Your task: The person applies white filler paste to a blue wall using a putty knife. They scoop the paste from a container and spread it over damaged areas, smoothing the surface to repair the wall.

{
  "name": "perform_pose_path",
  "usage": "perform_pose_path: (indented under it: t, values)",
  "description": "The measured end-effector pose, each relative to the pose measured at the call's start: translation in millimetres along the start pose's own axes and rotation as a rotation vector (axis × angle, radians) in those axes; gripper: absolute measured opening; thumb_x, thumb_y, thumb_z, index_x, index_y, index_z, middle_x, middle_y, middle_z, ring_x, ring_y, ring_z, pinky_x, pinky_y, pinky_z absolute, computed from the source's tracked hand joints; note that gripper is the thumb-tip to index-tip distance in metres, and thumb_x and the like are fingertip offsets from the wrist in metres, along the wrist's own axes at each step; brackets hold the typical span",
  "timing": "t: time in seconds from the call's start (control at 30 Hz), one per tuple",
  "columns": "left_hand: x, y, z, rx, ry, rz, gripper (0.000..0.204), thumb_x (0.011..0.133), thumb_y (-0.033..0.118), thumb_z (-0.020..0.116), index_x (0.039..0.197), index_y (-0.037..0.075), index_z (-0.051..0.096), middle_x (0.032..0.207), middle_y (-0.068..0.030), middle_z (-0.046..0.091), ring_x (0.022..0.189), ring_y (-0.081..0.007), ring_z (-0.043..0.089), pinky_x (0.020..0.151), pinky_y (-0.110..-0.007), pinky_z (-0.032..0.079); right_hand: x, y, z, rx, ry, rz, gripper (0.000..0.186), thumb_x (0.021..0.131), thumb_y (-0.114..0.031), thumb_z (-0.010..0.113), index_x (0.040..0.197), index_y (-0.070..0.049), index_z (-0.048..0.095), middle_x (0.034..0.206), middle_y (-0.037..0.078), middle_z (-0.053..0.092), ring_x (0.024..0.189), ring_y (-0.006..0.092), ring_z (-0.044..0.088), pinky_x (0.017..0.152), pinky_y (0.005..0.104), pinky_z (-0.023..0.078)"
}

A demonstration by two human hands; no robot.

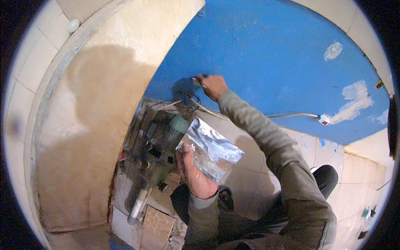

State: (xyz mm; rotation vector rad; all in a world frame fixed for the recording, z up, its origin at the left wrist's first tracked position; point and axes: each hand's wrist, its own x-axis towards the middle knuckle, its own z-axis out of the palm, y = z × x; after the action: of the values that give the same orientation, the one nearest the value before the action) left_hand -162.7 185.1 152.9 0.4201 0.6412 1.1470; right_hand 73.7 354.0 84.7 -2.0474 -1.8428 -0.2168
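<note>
Head camera: the left hand (195, 174) grips a silvery sheet (217, 143) extending ahead and rightward, long axis slanting right toward the body; farther forward, the right hand (214, 86) pinches an indistinct slim object (195, 79) by the blue wall (258, 54).

Right of my left hand's (195, 174) fingers spreads the sheet (218, 143), its left edge under my thumb. Left of those fingers sits the motor (178, 125), the pipe (139, 204) lying nearer me. The wall (258, 50) is before my right hand's (213, 86) fingers (touching or not, I can't tell); below them, the cable (293, 115) runs rightward to the wall box (323, 119).
</note>
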Motion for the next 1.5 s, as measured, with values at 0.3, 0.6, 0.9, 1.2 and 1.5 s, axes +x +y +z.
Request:
perform_pose_path:
  t: [0.3,0.6,0.9,1.2,1.5]
  values:
    - [-4.1,-0.3,7.4,-0.052,-0.035,-0.063,0.037,0.095,0.026,0.058,0.128,0.010,0.051,0.125,-0.0073,0.055,0.115,-0.0229,0.053,0.097,-0.040,0.043,-63.1,70.4,-153.5,0.407,0.840,0.167,0.032,0.083,-0.003,0.063,0.115,-0.006,0.060,0.105,0.013,0.069,0.092,0.0274,0.069,0.076,0.0365,0.054]
    - [-11.1,-5.1,13.1,-0.008,-0.028,-0.012,0.038,0.096,0.028,0.058,0.128,0.008,0.052,0.125,-0.0075,0.055,0.113,-0.0221,0.054,0.095,-0.039,0.045,-62.6,67.2,-134.5,0.368,0.821,0.190,0.024,0.087,-0.005,0.062,0.111,-0.008,0.060,0.100,0.017,0.068,0.090,0.0342,0.068,0.073,0.0385,0.053]
    - [-5.9,-16.6,13.0,-0.021,-0.048,-0.049,0.037,0.096,0.028,0.057,0.126,0.008,0.052,0.123,-0.0076,0.056,0.114,-0.0219,0.054,0.095,-0.039,0.045,-25.1,45.0,-81.2,0.168,0.496,-0.027,0.041,0.081,-0.004,0.061,0.120,-0.014,0.055,0.108,0.017,0.066,0.085,0.0381,0.066,0.071,0.0470,0.053]
    - [-3.7,1.1,10.1,-0.027,0.013,-0.078,0.040,0.094,0.029,0.059,0.127,0.008,0.052,0.124,-0.0085,0.054,0.112,-0.0227,0.054,0.095,-0.040,0.045,-54.1,64.3,-197.7,0.340,0.998,0.195,0.030,0.085,-0.009,0.063,0.115,-0.011,0.059,0.104,0.018,0.067,0.089,0.0388,0.066,0.077,0.0434,0.054]
    - [-3.3,-4.5,3.1,-0.069,-0.008,-0.106,0.038,0.097,0.027,0.054,0.130,0.009,0.049,0.124,-0.0079,0.055,0.114,-0.0223,0.053,0.097,-0.040,0.043,-85.2,20.7,-128.1,0.200,0.719,-0.014,0.027,0.082,-0.012,0.061,0.108,-0.015,0.063,0.107,0.008,0.065,0.090,0.0322,0.064,0.068,0.0423,0.050]
